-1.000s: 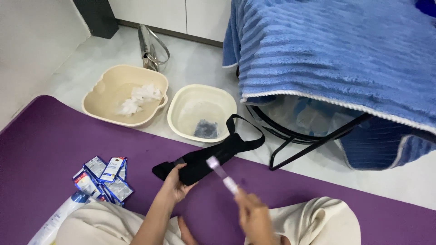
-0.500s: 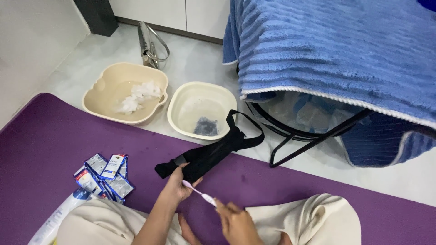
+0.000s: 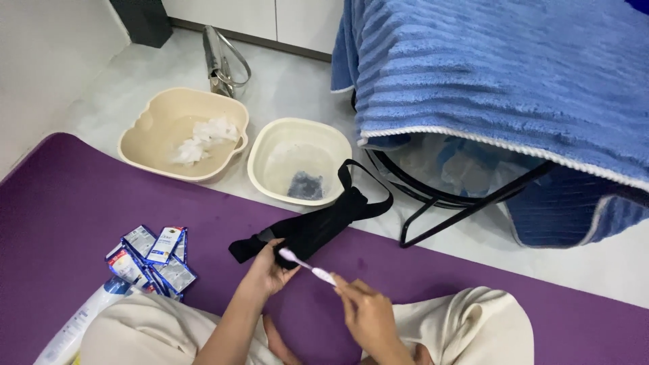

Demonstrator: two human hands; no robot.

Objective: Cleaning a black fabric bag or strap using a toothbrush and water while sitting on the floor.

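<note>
I sit on a purple mat [image 3: 67, 223]. My left hand [image 3: 268, 268] grips the near end of a black strap-like fabric piece [image 3: 318, 224] lying across the mat's edge. My right hand [image 3: 365, 311] holds a small pink-and-white toothbrush [image 3: 305, 265], with its head resting against the black fabric just beside my left fingers. A loop of black strap reaches toward the round basin.
Two beige basins stand on the floor: the left one [image 3: 145, 152] holds white crumpled material, the round one [image 3: 263, 179] holds water and a dark cloth. Several blue sachets [image 3: 152, 257] and a white tube [image 3: 74, 328] lie left. A blue towel [image 3: 500, 81] drapes a black rack [image 3: 439, 209].
My right hand dropped from a raised position and brought the toothbrush down to the black fabric. My left hand kept its grip on the fabric.
</note>
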